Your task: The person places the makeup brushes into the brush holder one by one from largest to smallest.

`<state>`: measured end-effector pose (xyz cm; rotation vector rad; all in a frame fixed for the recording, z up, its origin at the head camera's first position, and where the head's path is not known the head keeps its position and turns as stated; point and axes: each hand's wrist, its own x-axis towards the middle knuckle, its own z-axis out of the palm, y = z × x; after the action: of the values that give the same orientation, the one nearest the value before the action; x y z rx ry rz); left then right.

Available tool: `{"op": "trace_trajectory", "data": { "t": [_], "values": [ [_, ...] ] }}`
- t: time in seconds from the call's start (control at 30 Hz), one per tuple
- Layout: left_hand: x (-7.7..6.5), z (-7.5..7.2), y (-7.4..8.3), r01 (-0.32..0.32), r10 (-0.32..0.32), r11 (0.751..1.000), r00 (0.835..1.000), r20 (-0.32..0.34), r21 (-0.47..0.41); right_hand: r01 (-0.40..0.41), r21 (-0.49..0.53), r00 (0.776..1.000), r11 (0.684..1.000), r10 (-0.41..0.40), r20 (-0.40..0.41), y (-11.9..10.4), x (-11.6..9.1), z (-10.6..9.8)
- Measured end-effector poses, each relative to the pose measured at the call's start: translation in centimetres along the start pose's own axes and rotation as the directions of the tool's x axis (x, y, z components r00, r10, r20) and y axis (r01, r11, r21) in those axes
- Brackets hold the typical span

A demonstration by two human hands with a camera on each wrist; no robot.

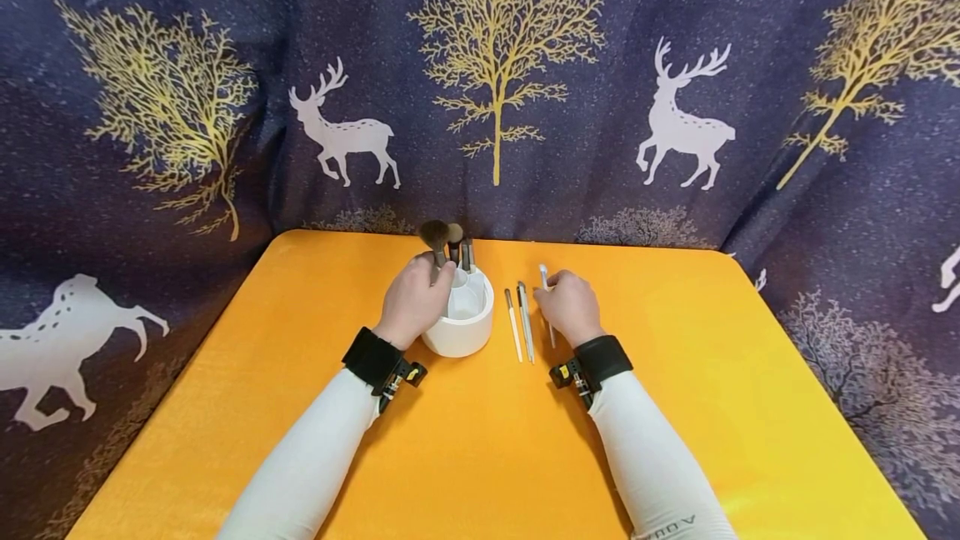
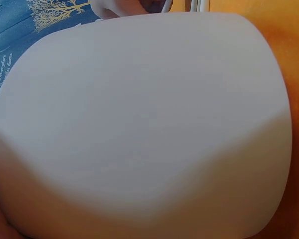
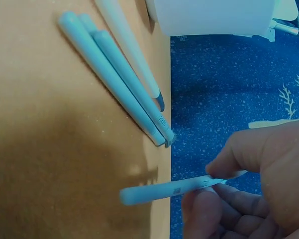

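Observation:
A round white brush holder (image 1: 457, 338) stands on the table with several makeup brushes upright in its back part, among them a large dark fluffy brush (image 1: 433, 233). My left hand (image 1: 416, 300) grips the holder at its left side, thumb at the rim; its other fingers are hidden. The holder's wall (image 2: 144, 109) fills most of the left wrist view. Right of the holder, my right hand (image 1: 572, 307) pinches a slim white-handled makeup brush (image 3: 159, 192) between thumb and fingers. The brush's far end is mostly covered by the hand in the right wrist view.
Between the holder and my right hand lie several slim brushes (image 1: 526, 323), side by side on the orange tabletop (image 1: 480, 448). One pale brush (image 3: 129, 45) lies slightly apart from the others. A dark curtain (image 1: 525, 215) with trees and deer hangs behind the table.

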<state>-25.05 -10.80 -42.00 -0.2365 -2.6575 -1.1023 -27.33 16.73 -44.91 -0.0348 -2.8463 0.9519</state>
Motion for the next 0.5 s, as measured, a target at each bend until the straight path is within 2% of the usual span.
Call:
{"op": "trace_trajectory", "data": {
  "t": [0.5],
  "values": [
    [0.08, 0.04, -0.29, -0.010, 0.010, 1.000, 1.000, 0.008, -0.007, 0.048, 0.103, 0.992, 0.994, -0.035, -0.119, -0.32, -0.15, -0.27]
  ]
}}
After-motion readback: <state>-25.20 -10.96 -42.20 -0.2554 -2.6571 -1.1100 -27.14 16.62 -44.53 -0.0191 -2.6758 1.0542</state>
